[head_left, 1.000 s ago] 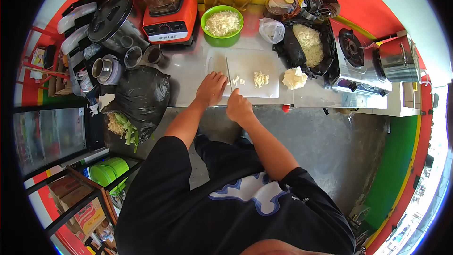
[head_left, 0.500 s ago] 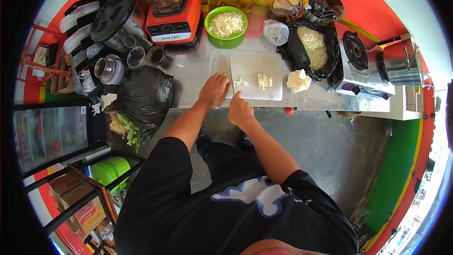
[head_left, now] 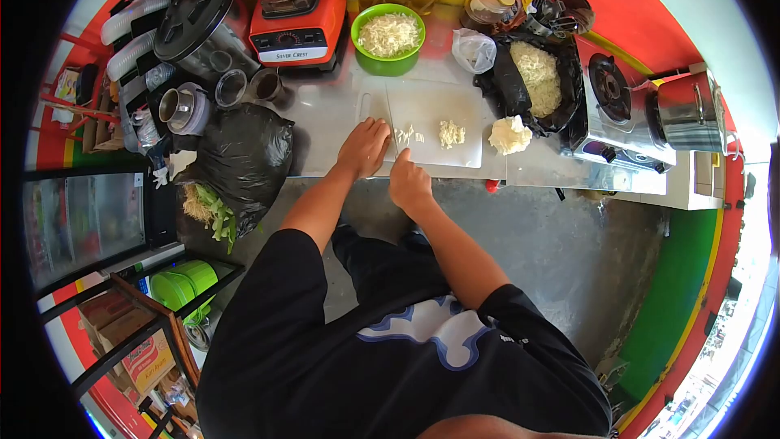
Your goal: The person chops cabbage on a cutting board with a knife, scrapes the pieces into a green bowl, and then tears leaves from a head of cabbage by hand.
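A white cutting board lies on the steel counter with small heaps of chopped pale vegetable on it. My right hand grips a knife whose blade stands upright on the board's left part. My left hand rests flat at the board's left edge, fingers beside the blade, over whatever is being cut. A pale chunk of cabbage sits just right of the board.
A green bowl of shredded cabbage stands behind the board, an orange blender to its left. A black bag of shreds and a gas stove with a pot are right. A black waste bag is left.
The knife and my hands stay at the board's left part with small chopping shifts. The view has moved slightly; nothing else has changed place.
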{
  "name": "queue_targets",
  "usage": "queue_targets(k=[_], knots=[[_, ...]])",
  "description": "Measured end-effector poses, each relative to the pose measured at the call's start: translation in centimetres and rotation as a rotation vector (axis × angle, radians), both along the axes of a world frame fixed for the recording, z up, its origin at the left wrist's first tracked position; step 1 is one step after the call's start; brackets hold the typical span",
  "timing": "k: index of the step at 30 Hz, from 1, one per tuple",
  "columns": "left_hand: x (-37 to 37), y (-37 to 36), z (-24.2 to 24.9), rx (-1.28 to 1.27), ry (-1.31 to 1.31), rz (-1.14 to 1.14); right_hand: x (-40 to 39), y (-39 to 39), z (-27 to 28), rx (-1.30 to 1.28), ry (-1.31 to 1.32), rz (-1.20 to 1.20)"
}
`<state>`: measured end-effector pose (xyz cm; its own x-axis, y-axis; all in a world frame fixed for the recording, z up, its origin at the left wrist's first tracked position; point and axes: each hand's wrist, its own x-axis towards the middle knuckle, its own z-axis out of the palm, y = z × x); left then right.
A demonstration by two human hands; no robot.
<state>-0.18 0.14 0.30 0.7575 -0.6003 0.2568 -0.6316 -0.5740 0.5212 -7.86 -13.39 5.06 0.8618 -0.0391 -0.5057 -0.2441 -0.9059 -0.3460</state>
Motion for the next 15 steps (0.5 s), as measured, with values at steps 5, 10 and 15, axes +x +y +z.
queue_targets(k=[5,10,15], knots=[[-0.1,0.1,-0.4,0.021,-0.082,0.013,1.7,-0.6,0.5,0.040,-0.002,-0.008],[-0.1,0.1,-0.6,0.034,-0.062,0.008,0.3,0.5,0.7,0.004,-0.016,0.010],[0.1,0.2,-0.4,0.039,0.020,0.000,0.5,0.8,-0.4,-0.040,-0.025,0.050]])
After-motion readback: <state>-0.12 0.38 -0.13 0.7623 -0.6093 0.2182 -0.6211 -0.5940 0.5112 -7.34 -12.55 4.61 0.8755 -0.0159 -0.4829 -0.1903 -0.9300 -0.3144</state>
